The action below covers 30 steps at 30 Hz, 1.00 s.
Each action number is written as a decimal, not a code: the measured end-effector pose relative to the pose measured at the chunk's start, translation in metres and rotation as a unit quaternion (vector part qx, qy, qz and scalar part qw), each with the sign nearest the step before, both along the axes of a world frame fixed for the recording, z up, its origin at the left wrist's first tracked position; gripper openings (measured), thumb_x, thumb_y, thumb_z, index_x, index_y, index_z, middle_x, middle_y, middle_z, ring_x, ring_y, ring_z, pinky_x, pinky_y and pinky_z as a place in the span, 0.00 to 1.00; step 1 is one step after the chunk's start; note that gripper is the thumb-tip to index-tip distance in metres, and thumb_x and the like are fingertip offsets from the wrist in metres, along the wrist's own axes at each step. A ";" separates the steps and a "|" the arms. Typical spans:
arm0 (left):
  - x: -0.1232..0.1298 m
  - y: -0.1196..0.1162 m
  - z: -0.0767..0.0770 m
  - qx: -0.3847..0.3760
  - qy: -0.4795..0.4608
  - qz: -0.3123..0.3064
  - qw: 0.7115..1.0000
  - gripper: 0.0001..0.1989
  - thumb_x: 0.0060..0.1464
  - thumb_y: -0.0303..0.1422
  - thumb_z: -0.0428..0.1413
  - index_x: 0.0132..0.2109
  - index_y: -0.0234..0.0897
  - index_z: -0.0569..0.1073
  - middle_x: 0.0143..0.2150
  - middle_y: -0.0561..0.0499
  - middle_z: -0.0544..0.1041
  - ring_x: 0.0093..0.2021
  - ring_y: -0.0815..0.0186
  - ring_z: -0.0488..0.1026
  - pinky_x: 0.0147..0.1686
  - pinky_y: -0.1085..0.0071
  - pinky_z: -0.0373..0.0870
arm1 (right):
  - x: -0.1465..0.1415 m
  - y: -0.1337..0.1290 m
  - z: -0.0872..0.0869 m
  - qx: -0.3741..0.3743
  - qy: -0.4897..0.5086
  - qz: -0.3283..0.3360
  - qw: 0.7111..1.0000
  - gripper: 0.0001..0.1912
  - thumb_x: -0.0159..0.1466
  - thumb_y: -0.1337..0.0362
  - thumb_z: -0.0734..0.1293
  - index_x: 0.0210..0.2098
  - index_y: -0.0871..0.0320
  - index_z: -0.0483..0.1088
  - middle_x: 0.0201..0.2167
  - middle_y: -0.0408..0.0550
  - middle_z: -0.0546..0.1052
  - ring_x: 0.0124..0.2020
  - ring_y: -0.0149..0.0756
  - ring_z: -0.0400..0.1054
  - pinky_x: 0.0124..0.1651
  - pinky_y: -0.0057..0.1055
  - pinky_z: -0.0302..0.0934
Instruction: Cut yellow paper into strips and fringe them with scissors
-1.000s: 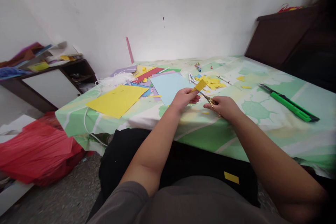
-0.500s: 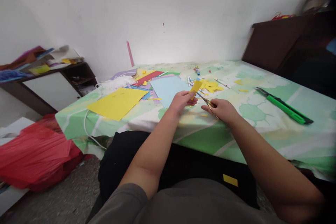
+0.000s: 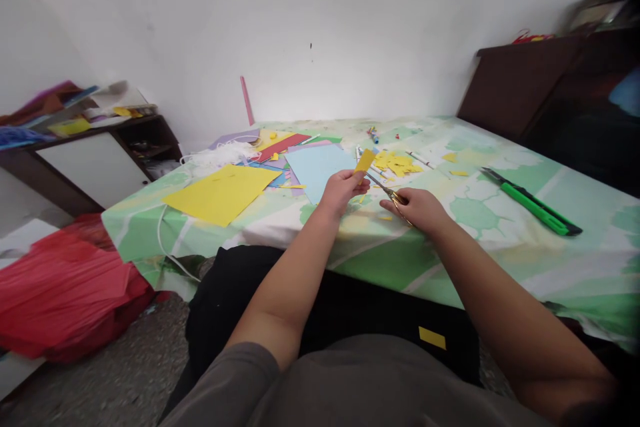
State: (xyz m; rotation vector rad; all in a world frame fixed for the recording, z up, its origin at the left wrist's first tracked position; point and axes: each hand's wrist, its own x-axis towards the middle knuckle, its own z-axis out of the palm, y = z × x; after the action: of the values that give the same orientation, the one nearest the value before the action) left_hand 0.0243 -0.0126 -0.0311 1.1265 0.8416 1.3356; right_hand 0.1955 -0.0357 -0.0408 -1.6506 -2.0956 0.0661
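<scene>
My left hand point(image 3: 344, 191) pinches a small yellow paper strip point(image 3: 365, 161), which stands up above the fingertips. My right hand point(image 3: 417, 208) is closed on gold-handled scissors point(image 3: 395, 197), their blades pointing left toward the strip's lower edge. A narrow yellow sliver point(image 3: 363, 199) shows just below the blades. Behind the hands lies a pile of yellow paper pieces point(image 3: 397, 163). A light blue sheet point(image 3: 317, 163) lies behind my left hand, and a large yellow sheet point(image 3: 223, 193) is farther left on the table.
A green utility knife point(image 3: 540, 209) lies on the right of the cloth-covered table point(image 3: 475, 213). White string point(image 3: 220, 155), a red sheet point(image 3: 285, 147) and markers point(image 3: 420, 159) lie toward the back. One yellow piece point(image 3: 432, 337) rests on my lap. A red bag point(image 3: 70, 287) is at lower left.
Both hands have shifted slightly left in view. The strip in my left hand looks narrower, and a thin yellow sliver now shows beneath the scissors. The view has also moved a little.
</scene>
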 end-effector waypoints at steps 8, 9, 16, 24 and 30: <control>0.000 0.000 -0.001 -0.005 0.009 -0.014 1.000 0.07 0.45 0.30 0.55 0.31 0.29 0.67 0.25 0.50 0.72 0.25 0.72 0.70 0.35 0.69 0.66 | 0.000 0.000 0.000 -0.005 0.004 -0.009 1.000 0.26 0.48 0.39 0.55 0.15 0.57 0.57 0.14 0.42 0.63 0.18 0.29 0.54 0.20 0.26 0.43; 0.000 0.000 0.000 -0.008 0.018 -0.011 1.000 0.07 0.45 0.31 0.54 0.31 0.29 0.67 0.25 0.50 0.72 0.24 0.73 0.70 0.34 0.70 0.66 | 0.000 0.001 0.000 -0.005 0.003 -0.008 1.000 0.26 0.48 0.39 0.55 0.15 0.57 0.57 0.15 0.42 0.63 0.18 0.29 0.54 0.20 0.26 0.43; -0.001 -0.001 0.001 -0.009 0.058 -0.014 0.998 0.09 0.44 0.33 0.55 0.29 0.31 0.67 0.24 0.50 0.72 0.22 0.74 0.68 0.29 0.72 0.65 | 0.001 0.003 -0.002 0.001 0.000 -0.007 1.000 0.25 0.48 0.39 0.56 0.15 0.57 0.58 0.14 0.42 0.64 0.18 0.29 0.54 0.20 0.26 0.42; 0.002 -0.007 0.003 0.002 0.124 -0.045 0.991 0.07 0.44 0.32 0.54 0.28 0.31 0.69 0.23 0.50 0.72 0.22 0.73 0.67 0.28 0.73 0.64 | 0.001 0.003 -0.003 0.003 -0.004 0.004 1.000 0.26 0.48 0.40 0.56 0.15 0.57 0.56 0.14 0.42 0.63 0.18 0.28 0.53 0.20 0.26 0.42; 0.000 -0.007 0.003 0.006 0.120 -0.053 0.991 0.06 0.44 0.31 0.53 0.28 0.31 0.69 0.23 0.51 0.71 0.21 0.73 0.67 0.28 0.72 0.64 | 0.001 0.003 -0.002 -0.005 0.004 -0.001 1.000 0.26 0.47 0.39 0.56 0.15 0.57 0.56 0.14 0.42 0.63 0.18 0.29 0.53 0.20 0.26 0.42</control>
State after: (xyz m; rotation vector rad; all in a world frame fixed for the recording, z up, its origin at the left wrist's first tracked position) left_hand 0.0247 -0.0194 -0.0283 1.3426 0.9341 1.1329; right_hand 0.1968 -0.0325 -0.0429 -1.6560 -2.0921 0.0825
